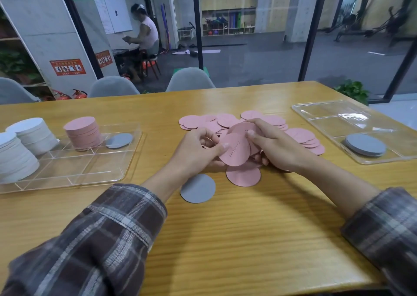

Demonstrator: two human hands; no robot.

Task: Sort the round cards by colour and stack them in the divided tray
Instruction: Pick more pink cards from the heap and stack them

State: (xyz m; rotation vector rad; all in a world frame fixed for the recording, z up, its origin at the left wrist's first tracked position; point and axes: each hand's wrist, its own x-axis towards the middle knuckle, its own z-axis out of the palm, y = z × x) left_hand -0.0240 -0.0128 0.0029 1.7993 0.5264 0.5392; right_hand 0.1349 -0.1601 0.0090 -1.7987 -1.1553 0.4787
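Both hands meet at the middle of the table (225, 239). The left hand (198, 151) curls its fingers under a small bundle (234, 151) of pink cards, thumb pressed on the top face. The right hand (275, 146) pinches the same bundle from its 3 o'clock edge, thumb on top. The bundle is lifted and tilted, just above the near edge of the loose pink pile (225, 120), which spreads from 12 to 3 o'clock of the hands. One pink card (243, 176) lies flat at 6 o'clock of the bundle. A grey card (198, 188) lies at 6 o'clock of the left hand, apart from the pile.

The step in hand looks like gathering and squaring pinks to carry them to the pink stack (82, 133), which stands in a far compartment of the left tray (74, 171) at 9 o'clock. To do it well, tap the edges flush between both hands first, since a fanned bundle would likely slip apart on the way. Check for greys hidden between the pinks. None shows, but only the top faces are visible. The pink stack is already tall, so set the bundle square on top rather than dropping it.

A grey stack (365, 145) sits in the right tray (327, 115) at 3 o'clock, and a single grey (119, 140) lies beside the pink stack. Which of these should take the grey card, I cannot tell.
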